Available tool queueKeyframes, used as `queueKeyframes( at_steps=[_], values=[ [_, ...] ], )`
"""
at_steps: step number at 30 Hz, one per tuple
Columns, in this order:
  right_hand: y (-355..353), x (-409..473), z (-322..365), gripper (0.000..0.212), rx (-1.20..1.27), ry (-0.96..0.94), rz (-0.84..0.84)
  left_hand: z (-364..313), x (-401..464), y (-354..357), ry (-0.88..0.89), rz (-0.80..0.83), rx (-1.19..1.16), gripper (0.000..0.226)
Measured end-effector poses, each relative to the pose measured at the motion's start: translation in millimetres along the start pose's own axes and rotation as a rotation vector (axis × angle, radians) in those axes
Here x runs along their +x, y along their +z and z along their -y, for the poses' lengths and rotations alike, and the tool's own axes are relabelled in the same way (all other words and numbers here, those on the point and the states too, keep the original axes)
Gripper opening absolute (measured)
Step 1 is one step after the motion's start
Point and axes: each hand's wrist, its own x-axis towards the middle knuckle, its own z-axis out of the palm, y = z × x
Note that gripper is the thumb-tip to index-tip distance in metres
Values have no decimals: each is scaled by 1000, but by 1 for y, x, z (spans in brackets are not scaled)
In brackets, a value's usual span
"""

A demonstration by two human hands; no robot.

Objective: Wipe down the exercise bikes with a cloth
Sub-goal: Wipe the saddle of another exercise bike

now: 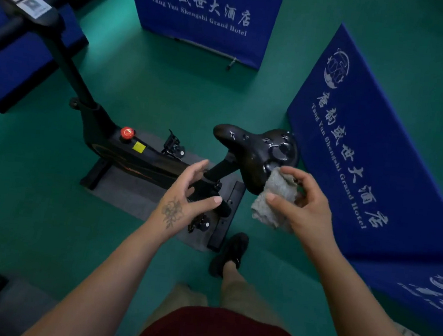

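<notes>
On the green floor [147,86], on a grey mat [129,199], a black bike [134,156] is seen from above. A red knob [127,132] and a yellow sticker [139,147] are carried on its frame, and its glossy black saddle [257,152] is marked with wet streaks. A crumpled grey cloth [274,198] is gripped by the right hand [304,201] and held against the saddle's rear edge. The left hand [187,194] is held spread and holding nothing above the seat post [218,170]. The handlebars [26,7] are cut off at the left edge. Part of the bike's rear base is hidden by the hands. Blue mats [374,162] with white lettering are propped nearby.
</notes>
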Motion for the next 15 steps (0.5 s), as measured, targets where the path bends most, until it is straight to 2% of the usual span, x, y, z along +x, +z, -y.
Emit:
queueKeyframes(
  at_steps=[7,15],
  values=[
    [1,125,4,76,-278,-184,252,-21,72,13,-68,-78,10,99],
    [24,222,-18,80,-733,-403,557,-26,124,26,-167,-180,-11,108]
  ],
)
